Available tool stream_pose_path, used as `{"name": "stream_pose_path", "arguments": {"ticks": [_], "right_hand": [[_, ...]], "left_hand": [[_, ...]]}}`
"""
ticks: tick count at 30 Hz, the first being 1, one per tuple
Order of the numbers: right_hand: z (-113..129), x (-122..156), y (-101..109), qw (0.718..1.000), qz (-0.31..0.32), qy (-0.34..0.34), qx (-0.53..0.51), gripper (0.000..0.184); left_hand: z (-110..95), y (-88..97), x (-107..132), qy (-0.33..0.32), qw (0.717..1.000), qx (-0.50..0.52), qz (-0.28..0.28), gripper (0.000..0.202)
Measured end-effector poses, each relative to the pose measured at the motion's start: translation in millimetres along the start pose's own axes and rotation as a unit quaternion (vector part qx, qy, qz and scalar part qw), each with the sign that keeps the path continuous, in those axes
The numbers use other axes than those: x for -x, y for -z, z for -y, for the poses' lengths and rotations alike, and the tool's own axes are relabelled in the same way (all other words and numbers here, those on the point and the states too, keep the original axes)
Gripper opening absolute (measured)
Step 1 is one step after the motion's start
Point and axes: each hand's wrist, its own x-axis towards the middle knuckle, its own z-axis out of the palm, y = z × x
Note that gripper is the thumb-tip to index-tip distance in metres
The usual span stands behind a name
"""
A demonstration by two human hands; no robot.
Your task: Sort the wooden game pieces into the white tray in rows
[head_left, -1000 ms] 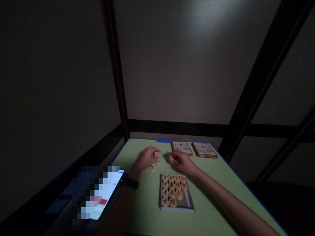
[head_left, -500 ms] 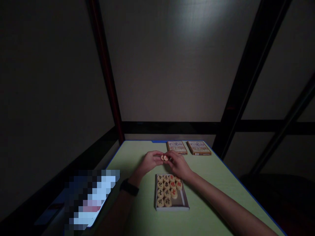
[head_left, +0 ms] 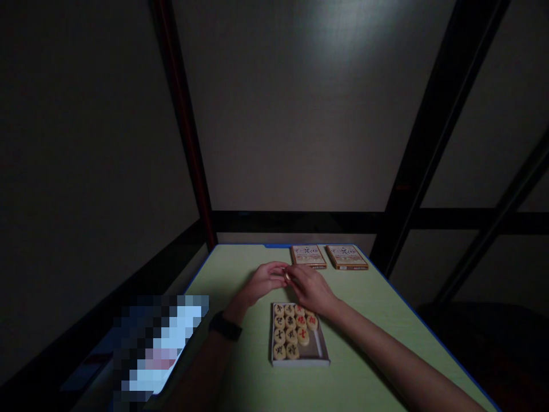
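Note:
Above the table's middle, my left hand (head_left: 263, 281) and my right hand (head_left: 314, 288) meet at the fingertips. Between them shows a small round Chinese chess piece (head_left: 287, 276), pinched by the fingers of both hands and partly covered by them. Just nearer to me lies a shallow open box (head_left: 306, 362) with several pale wooden pieces in it. Black characters mark the pieces on its left, such as one black piece (head_left: 292, 350). Red ones sit to the right, among them a red piece (head_left: 302, 335). The box's lower right part shows its bare bottom.
Two flat printed boxes lie at the back of the green table (head_left: 364, 349): a left box (head_left: 309, 257) and a right box (head_left: 346, 257). A bright blurred-out screen (head_left: 171, 349) is at the left edge. A wall rises behind.
Two pieces showed between the fingertips before; now only one is visible. My right fingers have shifted slightly left over them. The box and its pieces stay put.

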Motion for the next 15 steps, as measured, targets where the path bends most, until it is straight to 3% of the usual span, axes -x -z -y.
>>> {"name": "stream_pose_path", "arguments": {"ticks": [5,10,15], "right_hand": [[8,-4,32,0.999,0.039,0.004,-0.004,0.025],[44,28,78,0.988,0.146,0.001,-0.048,0.019],[74,64,86,0.977,0.212,-0.011,0.026,0.024]], "left_hand": [[-7,2.8,2,0.001,1.0,-0.012,-0.023,0.05],[-11,2.3,1,-0.003,0.997,-0.013,-0.077,0.044],[-9,2.2,-4,-0.012,0.994,-0.024,-0.104,0.042]]}}
